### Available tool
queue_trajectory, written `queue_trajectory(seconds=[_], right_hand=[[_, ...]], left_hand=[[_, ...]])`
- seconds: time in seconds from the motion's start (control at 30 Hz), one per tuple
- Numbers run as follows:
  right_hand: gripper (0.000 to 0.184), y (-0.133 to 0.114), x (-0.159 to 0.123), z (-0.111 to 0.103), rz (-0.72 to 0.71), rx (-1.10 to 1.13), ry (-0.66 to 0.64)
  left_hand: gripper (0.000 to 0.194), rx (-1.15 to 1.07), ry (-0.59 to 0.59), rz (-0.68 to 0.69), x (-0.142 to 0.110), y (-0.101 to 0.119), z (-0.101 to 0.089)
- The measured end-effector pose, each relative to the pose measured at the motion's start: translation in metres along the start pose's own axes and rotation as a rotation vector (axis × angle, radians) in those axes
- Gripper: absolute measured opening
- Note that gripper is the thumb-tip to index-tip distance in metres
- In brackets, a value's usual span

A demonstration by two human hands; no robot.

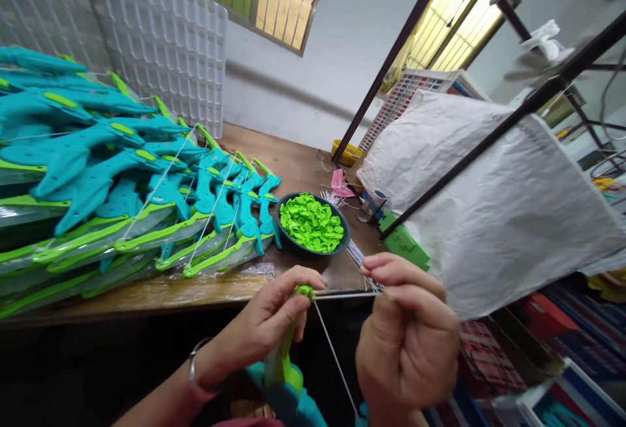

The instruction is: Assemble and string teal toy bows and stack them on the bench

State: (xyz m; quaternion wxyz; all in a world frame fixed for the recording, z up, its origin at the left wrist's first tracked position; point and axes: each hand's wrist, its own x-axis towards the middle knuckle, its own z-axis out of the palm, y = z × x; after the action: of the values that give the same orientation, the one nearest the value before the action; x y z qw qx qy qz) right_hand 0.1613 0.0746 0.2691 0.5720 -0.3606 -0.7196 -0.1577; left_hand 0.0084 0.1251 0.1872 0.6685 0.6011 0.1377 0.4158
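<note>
My left hand [267,319] is closed around the green upper end of a teal and green toy bow [280,363], thumb and fingers at its tip. A white string [345,296] runs taut sideways from that tip to my right hand [408,349], which pinches its end with curled fingers. Another length of white cord slants down from the tip toward the lower right. The bow's lower part is partly cut off by the frame's bottom edge. Just beyond my hands, a dark bowl [282,235] holds many small bright green plastic pieces [312,221].
Many strung toy bows [112,160] are piled on the wooden table [288,153] at left. White cords [356,252] lie beside the bowl, near a green block [405,241] and a pink cloth [341,184]. A dark metal frame [454,176] and large white sack [469,218] stand at right.
</note>
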Motion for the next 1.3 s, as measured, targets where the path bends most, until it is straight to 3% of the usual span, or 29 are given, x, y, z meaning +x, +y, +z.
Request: queue_trajectory(seconds=[0.1,0.37,0.6,0.73,0.93,1.03,1.17,1.3], right_hand=[[0.027,0.003,-0.008,0.003,0.06,0.043,-0.008],[0.024,-0.011,-0.031,-0.004,0.099,0.127,-0.343],[0.018,0.0,-0.041,-0.004,0.506,0.374,-0.382],[0.018,0.002,-0.047,-0.004,0.61,0.42,-0.384],[0.019,0.001,-0.058,-0.002,0.568,0.301,-0.226],[0.019,0.0,-0.062,-0.003,0.456,0.184,-0.24],[0.035,-0.001,-0.069,-0.003,0.237,-0.003,-0.228],[0.048,-0.001,-0.074,-0.001,0.187,0.026,-0.289]], left_hand=[[0.022,-0.149,-0.075,0.011,-0.003,0.002,0.0],[0.025,-0.153,0.075,-0.015,-0.006,0.003,0.011],[0.033,-0.115,0.093,-0.028,-0.009,-0.005,0.017],[0.028,-0.153,0.11,-0.019,-0.01,-0.008,0.016],[0.021,-0.213,0.128,-0.05,-0.007,-0.007,0.017],[0.022,-0.203,0.137,-0.062,-0.007,-0.008,0.018],[0.024,-0.191,0.15,-0.077,-0.008,-0.011,0.017],[0.026,-0.175,0.178,-0.107,-0.008,-0.014,0.014]])
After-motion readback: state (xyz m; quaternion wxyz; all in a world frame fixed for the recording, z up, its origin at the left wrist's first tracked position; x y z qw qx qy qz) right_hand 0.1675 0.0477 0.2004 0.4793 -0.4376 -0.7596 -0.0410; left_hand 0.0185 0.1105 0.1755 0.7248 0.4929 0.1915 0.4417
